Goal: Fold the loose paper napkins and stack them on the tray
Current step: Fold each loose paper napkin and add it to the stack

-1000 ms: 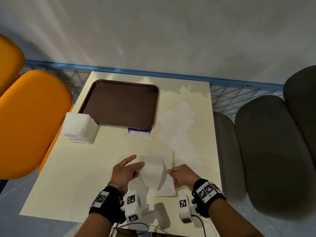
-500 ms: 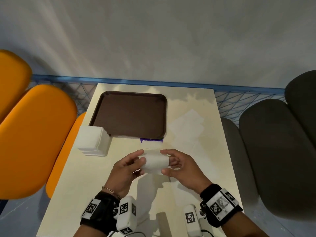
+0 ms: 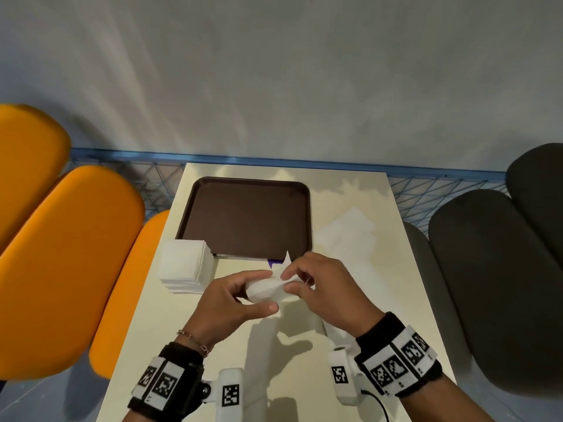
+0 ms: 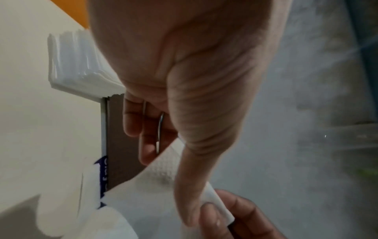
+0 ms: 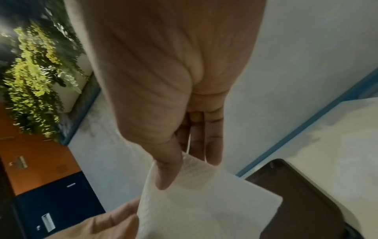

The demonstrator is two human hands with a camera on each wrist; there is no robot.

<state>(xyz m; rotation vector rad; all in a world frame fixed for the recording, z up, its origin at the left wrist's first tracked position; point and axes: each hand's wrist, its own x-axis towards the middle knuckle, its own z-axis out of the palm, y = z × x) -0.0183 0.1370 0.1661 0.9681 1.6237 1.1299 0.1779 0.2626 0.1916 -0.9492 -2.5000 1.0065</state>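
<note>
Napkin [image 3: 265, 288]: white, partly folded, held up between both hands, above the table [image 3: 146, 336], just short of the tray's near edge.
Left hand [image 3: 227, 303]: thumb and fingers pinched on the napkin's left end.
Right hand [image 3: 320, 289]: thumb and fingers pinched on its right end.
Tray [image 3: 248, 219]: brown, far side of table.
Stack [image 3: 184, 264]: folded napkins, at the tray's near-left corner.
Loose napkins [image 3: 350, 233]: flat, right of tray.

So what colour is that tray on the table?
Dark brown, plain with no pattern; the tray shows best in the head view.
</note>
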